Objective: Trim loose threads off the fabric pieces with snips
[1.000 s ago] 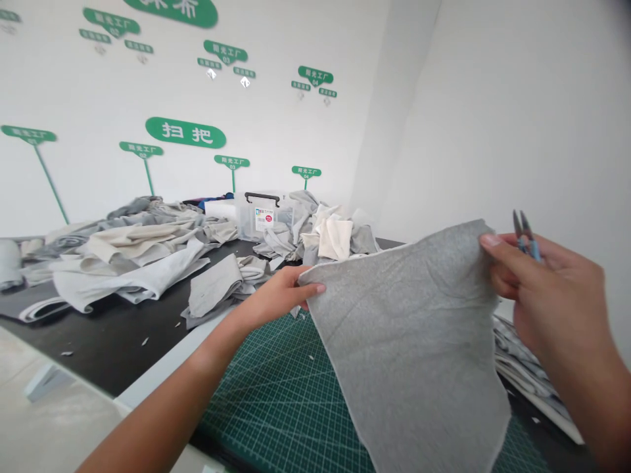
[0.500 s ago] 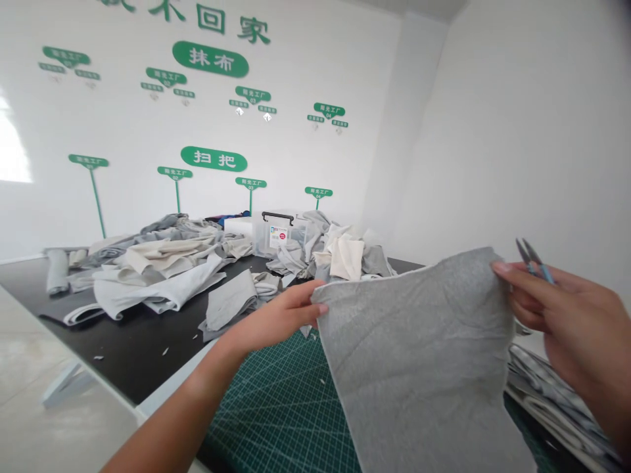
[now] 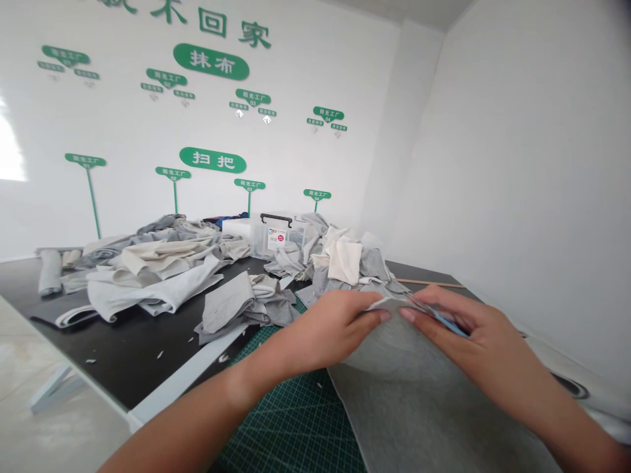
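Along the left edge of the tabletop (image 3: 128, 368) there is a bare black strip, with only small scraps on it; some bare surface shows also toward the far right corner. Near the far edge stands a clear bin (image 3: 263, 248) with a dark handle — what is inside, I cannot tell. A large cloth heap (image 3: 158, 263) fills the far left part, a second heap (image 3: 345, 259) lies against the bin's right side, and a folded piece (image 3: 229, 305) lies nearer. The grey cloth (image 3: 424, 401) hangs over the green mat (image 3: 296, 430) at the near edge. The left hand (image 3: 332, 328) has its fingers pinched on the cloth's upper edge; the right hand (image 3: 486, 348), just beside, holds this edge and blue-handled snips (image 3: 451, 323) — fingers narrow.
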The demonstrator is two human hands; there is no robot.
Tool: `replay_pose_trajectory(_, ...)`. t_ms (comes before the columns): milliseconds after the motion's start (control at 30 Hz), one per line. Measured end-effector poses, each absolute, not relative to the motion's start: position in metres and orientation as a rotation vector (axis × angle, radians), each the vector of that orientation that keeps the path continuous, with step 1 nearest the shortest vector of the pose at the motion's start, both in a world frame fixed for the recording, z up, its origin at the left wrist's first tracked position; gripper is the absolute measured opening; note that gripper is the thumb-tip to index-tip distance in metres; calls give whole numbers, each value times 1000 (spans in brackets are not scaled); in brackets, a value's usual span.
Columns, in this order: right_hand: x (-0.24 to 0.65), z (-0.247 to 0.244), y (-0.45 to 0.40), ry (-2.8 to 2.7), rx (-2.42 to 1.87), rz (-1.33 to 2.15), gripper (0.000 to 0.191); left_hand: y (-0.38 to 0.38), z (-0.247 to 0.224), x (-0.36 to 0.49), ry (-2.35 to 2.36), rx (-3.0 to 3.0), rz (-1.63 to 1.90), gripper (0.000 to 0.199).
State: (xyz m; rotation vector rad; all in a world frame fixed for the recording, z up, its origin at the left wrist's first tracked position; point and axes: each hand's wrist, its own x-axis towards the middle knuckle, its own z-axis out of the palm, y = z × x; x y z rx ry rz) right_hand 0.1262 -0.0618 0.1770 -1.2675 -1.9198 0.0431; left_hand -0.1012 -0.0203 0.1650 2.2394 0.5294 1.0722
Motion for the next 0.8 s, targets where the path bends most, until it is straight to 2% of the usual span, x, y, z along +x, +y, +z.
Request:
replay_pose_trajectory(100, 144, 166, -58, -1946, -1347, 57, 28, -16, 171, -103, 596, 2311, 1210, 34)
replay_pose_trajectory(233, 184, 146, -41, -2008, -1424, 177, 32, -11, 186, -111, 714, 2301, 1513, 30)
replay_pose_trajectory(467, 209, 117, -12, -1980, -1415, 665, 43, -5, 220, -117, 671, 2313, 1795, 25)
replay_pose_trajectory(667, 194, 102, 3, -2007, -1473, 536, 45, 2, 248, -118, 636, 2332, 1992, 23)
replay_pose_trajectory(800, 205, 117, 7, -1908, -1559, 344, 46, 11, 264, -130, 688, 2371, 2035, 24)
